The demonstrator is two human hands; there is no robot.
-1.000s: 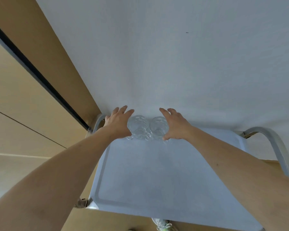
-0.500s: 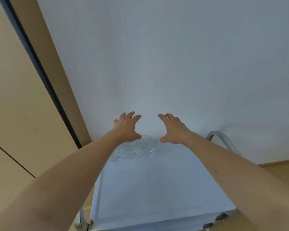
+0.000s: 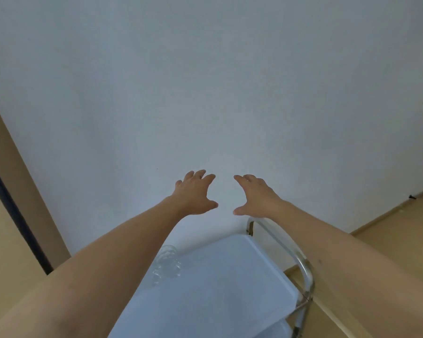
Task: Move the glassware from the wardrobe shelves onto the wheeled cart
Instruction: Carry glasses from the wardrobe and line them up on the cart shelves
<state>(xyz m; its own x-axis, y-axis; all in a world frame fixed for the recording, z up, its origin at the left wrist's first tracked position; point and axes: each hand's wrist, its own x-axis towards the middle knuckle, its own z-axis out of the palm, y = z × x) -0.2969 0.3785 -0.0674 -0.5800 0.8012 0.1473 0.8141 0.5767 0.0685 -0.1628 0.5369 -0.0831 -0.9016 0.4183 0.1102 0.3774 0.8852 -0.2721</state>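
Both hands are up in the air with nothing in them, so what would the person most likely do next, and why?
Probably turn left toward the wardrobe for more glassware. The left hand and right hand are empty, fingers spread, and the clear glasses already stand at the far corner of the white cart tray, which has plenty of bare room.

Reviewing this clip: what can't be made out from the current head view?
- Clear glass tumblers on the white cart tray: the left forearm covers part of the cluster, so no count.
- Cart wheels: cut off by the bottom edge.
- Wardrobe shelves: out of view.
- Both empty hands, left and right: fully visible.
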